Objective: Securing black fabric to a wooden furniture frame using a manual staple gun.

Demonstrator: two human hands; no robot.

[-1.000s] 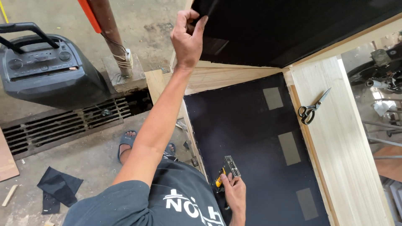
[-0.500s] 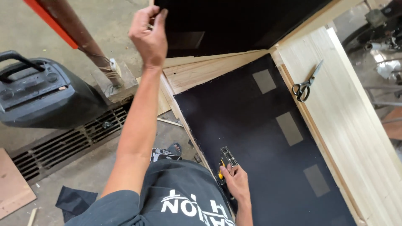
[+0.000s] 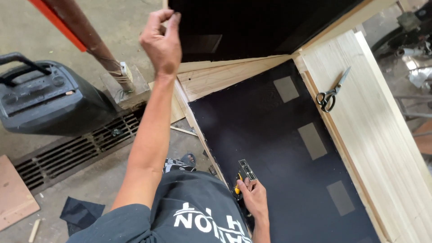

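Setting: concrete workshop floor with a long metal drain grate running from nine o'clock toward the middle, seen from the head camera looking straight down.
Work surface: pale wooden frame lying flat, its inner panel covered by taut black fabric that bears three grey rectangular patches; a second stretch of black fabric hangs over the raised section at twelve o'clock.
Left hand: the left hand reaches up to eleven o'clock, thumb and fingers pinched shut on the loose edge of that upper black fabric, apparently to pull it tight against the wood.
Right hand: the right hand sits low at six o'clock, fingers closed around a yellow-and-black staple gun whose metal nose rests on the black panel by the frame's near edge, kept close to where the cloth meets wood.
Scissors: black-handled steel scissors lie at two o'clock on the frame's bare plank, well apart from both hands, parked where they cannot snag the cloth.
Left of frame: a dark grey portable speaker with a carry handle stands at nine o'clock beyond the grate; a brown post with an orange strip rises at eleven o'clock.
Floor scraps: a black cloth offcut lies at seven o'clock, beside a flat brown board at the left edge.
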